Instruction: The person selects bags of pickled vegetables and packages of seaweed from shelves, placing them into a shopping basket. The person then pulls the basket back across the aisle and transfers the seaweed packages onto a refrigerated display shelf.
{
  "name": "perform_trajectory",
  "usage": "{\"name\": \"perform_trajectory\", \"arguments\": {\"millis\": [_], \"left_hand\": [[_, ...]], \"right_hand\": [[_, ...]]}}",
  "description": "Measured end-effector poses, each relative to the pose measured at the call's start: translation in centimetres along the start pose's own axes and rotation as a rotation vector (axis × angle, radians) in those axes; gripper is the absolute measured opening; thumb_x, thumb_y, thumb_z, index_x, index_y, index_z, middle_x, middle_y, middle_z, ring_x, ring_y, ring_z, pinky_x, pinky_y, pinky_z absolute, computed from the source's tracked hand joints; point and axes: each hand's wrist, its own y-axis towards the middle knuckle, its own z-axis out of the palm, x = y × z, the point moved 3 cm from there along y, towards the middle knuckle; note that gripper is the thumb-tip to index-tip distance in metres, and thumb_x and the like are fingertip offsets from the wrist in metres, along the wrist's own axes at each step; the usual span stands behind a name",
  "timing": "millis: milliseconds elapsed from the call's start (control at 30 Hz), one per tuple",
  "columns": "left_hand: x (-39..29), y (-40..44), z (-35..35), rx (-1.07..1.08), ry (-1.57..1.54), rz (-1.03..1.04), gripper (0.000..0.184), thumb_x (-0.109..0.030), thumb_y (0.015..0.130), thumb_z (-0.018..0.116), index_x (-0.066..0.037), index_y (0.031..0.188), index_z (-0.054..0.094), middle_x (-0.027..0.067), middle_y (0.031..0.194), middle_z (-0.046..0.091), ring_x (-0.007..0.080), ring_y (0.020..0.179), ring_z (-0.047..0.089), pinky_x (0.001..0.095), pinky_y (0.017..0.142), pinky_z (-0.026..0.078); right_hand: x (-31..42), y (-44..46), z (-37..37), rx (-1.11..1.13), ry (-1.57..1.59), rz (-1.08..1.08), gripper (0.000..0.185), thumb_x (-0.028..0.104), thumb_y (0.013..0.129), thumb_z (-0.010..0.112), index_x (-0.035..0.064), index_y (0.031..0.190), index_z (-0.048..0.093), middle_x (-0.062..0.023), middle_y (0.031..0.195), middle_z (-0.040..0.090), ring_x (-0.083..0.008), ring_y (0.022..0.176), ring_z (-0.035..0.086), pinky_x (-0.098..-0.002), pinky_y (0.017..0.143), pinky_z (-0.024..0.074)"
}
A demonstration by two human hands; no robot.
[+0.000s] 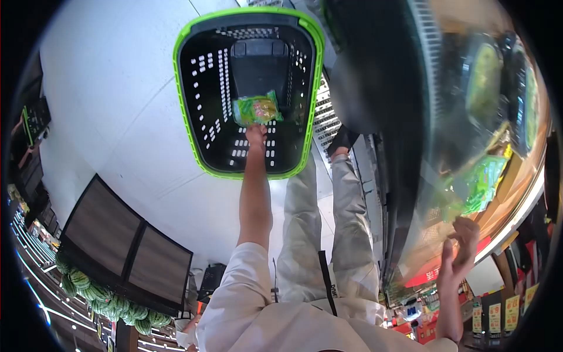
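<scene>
My left hand (pixel 256 136) reaches down into a black shopping basket (pixel 183 111) with a bright green rim. Its closed fingers are on the lower edge of a green plastic food packet (pixel 256 110), whose contents I cannot make out. The packet is inside the basket, close to its perforated bottom. On the far right, my right hand (pixel 460 249) is raised with thumb and fingers apart and nothing between them. Just above its fingertips, green plastic packets (pixel 484 185) lie on the display shelf, partly blurred behind a clear panel.
A dark display case (pixel 387 105) stands along the right, with wrapped trays (pixel 484 79) on its shelf. The pale tiled floor (pixel 105 100) spreads to the left. Lower left are a dark panelled stand (pixel 105 226) and several watermelons (pixel 99 293). Price signs (pixel 495 317) show at lower right.
</scene>
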Motion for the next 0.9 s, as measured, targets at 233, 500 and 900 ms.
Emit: {"name": "perform_trajectory", "arguments": {"millis": [233,500,900], "left_hand": [[-1.5,-13.8,4.3,0.449,0.504,0.419,0.042,-0.036,0.103,0.051,0.003,0.097,0.066,0.0069,0.074,0.066,0.0122,0.064,0.06,0.0267,0.058,0.05],[0.0,-28.4,5.6,0.634,0.523,0.374,0.022,-0.023,0.101,0.048,-0.006,0.11,0.059,0.0065,0.088,0.068,0.0166,0.071,0.065,0.0317,0.061,0.053],[5.1,-54.1,3.7,0.715,1.049,0.809,0.019,-0.014,0.097,0.056,-0.003,0.111,0.059,0.0083,0.095,0.069,0.0178,0.08,0.066,0.0301,0.074,0.052]], "right_hand": [[1.9,0.9,-2.4,-0.093,0.104,-0.168,0.043,0.017,0.081,0.076,0.0001,0.116,0.057,-0.0197,0.115,0.055,-0.0376,0.108,0.054,-0.0434,0.091,0.0459],[-9.4,-0.7,-0.8,-0.357,1.407,0.257,0.025,0.027,0.101,0.055,0.0061,0.112,0.063,-0.004,0.107,0.065,-0.013,0.101,0.061,-0.0301,0.086,0.0459],[-29.7,1.3,2.8,-0.458,0.801,0.383,0.042,0.037,0.087,0.071,0.0,0.104,0.065,-0.0147,0.073,0.065,-0.0263,0.065,0.062,-0.039,0.064,0.0487]]}}
